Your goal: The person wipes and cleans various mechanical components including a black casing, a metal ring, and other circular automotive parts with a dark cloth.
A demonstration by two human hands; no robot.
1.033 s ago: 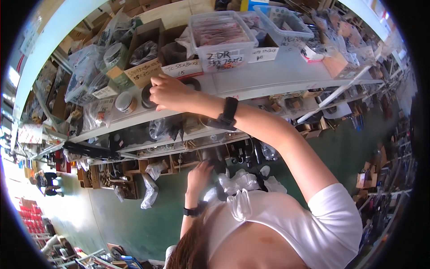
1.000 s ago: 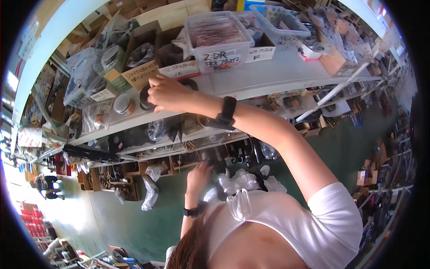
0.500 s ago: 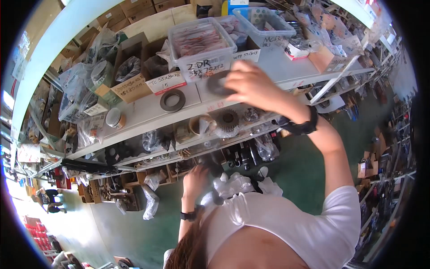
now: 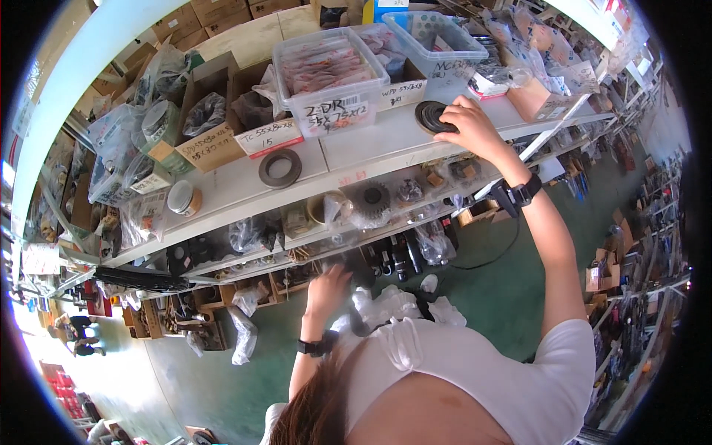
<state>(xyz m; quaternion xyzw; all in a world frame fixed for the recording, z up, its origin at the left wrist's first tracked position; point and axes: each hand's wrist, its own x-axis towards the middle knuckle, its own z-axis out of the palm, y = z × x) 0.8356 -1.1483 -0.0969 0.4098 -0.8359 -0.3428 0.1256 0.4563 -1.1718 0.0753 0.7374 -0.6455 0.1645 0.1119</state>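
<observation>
My right hand (image 4: pixel 475 130) is closed with its fingertips on the near edge of a dark oil seal (image 4: pixel 430 116), which rests on the upper shelf and looks like more than one ring stacked. A single grey-black oil seal (image 4: pixel 280 168) lies flat farther left on the same shelf (image 4: pixel 326 159), apart from both hands. Low in front of my body is my left hand (image 4: pixel 328 291), its fingers smeared by motion. A dark blurred shape (image 4: pixel 358 273) shows beside those fingers; whether they hold it I cannot make out.
Behind the seals stand a clear plastic tub (image 4: pixel 330 81) of packets, open cardboard boxes (image 4: pixel 215 133) and another clear tub (image 4: pixel 434 41). A small lidded jar (image 4: pixel 184 198) is at the left. The lower shelf carries a gear (image 4: pixel 373 196). A white upright (image 4: pixel 552 133) rises at the right.
My right hand has moved right along the shelf and is now on the dark seal stack. The seal that lay by that hand is gone from its place. My left hand stays low.
</observation>
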